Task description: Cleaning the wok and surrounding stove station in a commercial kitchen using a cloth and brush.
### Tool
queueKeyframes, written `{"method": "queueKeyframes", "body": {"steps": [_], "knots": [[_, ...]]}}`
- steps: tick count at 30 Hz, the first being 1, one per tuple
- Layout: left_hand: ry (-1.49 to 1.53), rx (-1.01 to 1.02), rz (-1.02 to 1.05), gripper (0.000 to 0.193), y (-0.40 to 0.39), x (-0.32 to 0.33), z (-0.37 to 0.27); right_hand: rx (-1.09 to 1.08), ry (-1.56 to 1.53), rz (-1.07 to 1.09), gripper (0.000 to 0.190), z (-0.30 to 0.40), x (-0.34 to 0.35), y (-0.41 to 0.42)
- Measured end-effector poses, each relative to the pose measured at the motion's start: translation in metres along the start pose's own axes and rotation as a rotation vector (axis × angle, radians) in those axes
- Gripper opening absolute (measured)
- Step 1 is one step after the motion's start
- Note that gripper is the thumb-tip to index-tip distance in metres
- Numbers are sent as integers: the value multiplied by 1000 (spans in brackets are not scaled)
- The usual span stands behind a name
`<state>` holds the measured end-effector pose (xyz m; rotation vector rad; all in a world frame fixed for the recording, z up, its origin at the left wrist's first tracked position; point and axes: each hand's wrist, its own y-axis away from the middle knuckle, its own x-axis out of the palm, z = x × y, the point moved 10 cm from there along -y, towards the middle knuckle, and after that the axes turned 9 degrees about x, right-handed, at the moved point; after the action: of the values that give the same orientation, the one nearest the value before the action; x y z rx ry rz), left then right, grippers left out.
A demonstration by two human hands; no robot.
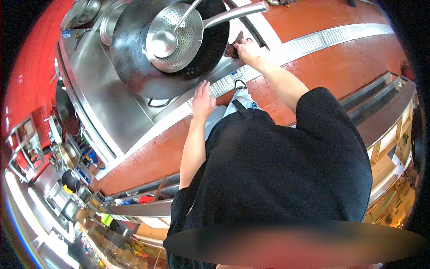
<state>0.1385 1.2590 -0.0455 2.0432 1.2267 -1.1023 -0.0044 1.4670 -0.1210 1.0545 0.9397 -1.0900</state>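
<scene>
My right hand [248, 52] grips a crumpled dark brown cloth [231, 51] at the right side of a large black wok [127, 57]. My left hand [203, 102] lies nearly flat at the front edge of the steel cooking range [124, 117], fingers stretched out and holding nothing. Its fingertips are close to the wok's near side; whether they touch it I cannot tell. Inside the wok sit a perforated strainer [191, 47] and, over it, a steel ladle [164, 43]. The strainer's thick handle [238, 14] reaches out past the right rim. A loop handle [160, 102] shows at the wok's near left.
Steel bowls [80, 13] and a round steel pan [109, 23] stand at the range's far left. A perforated metal drain cover [309, 43] runs along the red tiled floor [342, 60]. Behind me is a long steel counter [386, 107] with shelves below.
</scene>
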Motion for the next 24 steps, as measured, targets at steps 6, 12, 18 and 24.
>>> {"method": "queueKeyframes", "body": {"steps": [6,12,18,24], "knots": [[-87,-118,2,63,17,-2,14,-58,-83,104,30,49,0,7],[-138,-159,53,69,20,12,23,-178,-5,134,29,79,-2,20],[-140,-214,65,68,20,14,33,34,85,140,30,2,-24,-2],[-121,-529,179,70,32,-1,49,-71,75,149,41,15,-18,6]]}}
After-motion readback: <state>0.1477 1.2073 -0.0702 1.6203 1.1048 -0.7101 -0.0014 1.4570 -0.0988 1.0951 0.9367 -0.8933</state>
